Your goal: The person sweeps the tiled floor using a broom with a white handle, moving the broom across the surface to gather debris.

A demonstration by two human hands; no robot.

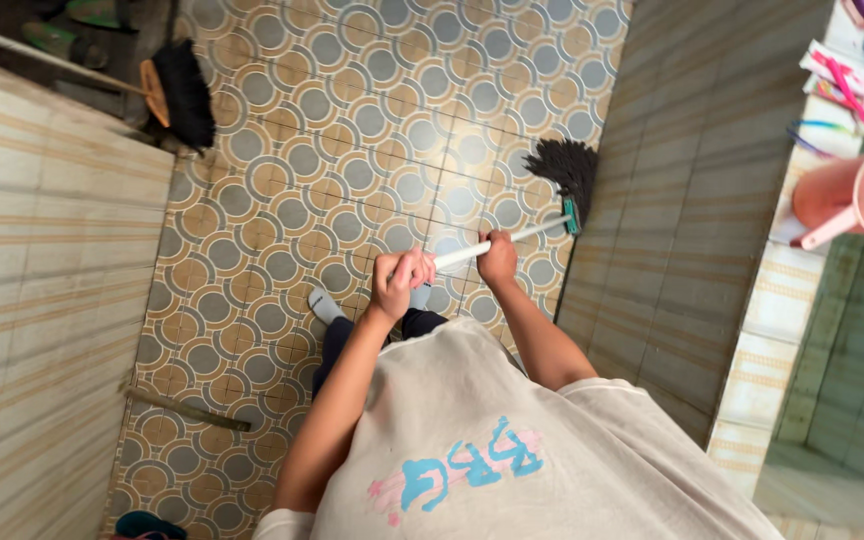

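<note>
**Both Hands Closed on Mop Handle Over Patterned Floor**

The left hand [400,283] was wrapped fully around the upper end of the white mop handle [512,238], fingers curled tight with no gap visible. The right hand [497,258] gripped the same handle just beside it, toward 2 o'clock, fingers likewise closed around the shaft. The handle ran from the hands toward 2 o'clock and ended at a dark stringy mop head [565,168], which rested on the circle-patterned tile floor [352,150] against the base of the striped wall [692,180]. A teal connector joined handle and head.

A black-bristled broom [180,92] lay at 11 o'clock, well apart from the mop. At 3 o'clock a pink jug [857,195] stood on a tiled ledge [782,290]. One grey-socked foot [324,305] showed just below the left hand.
</note>
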